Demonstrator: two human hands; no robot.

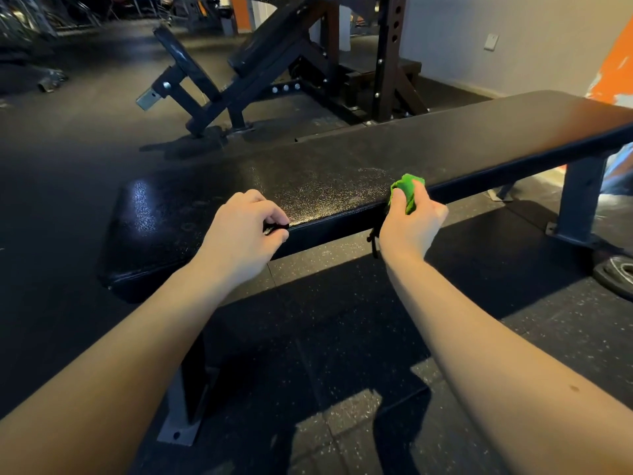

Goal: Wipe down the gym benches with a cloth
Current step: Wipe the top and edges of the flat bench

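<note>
Right hand has its grip bunched tight round the green cloth, right on the near edge of the padded table. Left hand pinches a dark strip on that same edge; I cannot tell what it is. Risk: so small a wad could slip off the lip and miss patches. Count: one cloth, two hands, one table, one incline bench behind, one weight plate.
</note>
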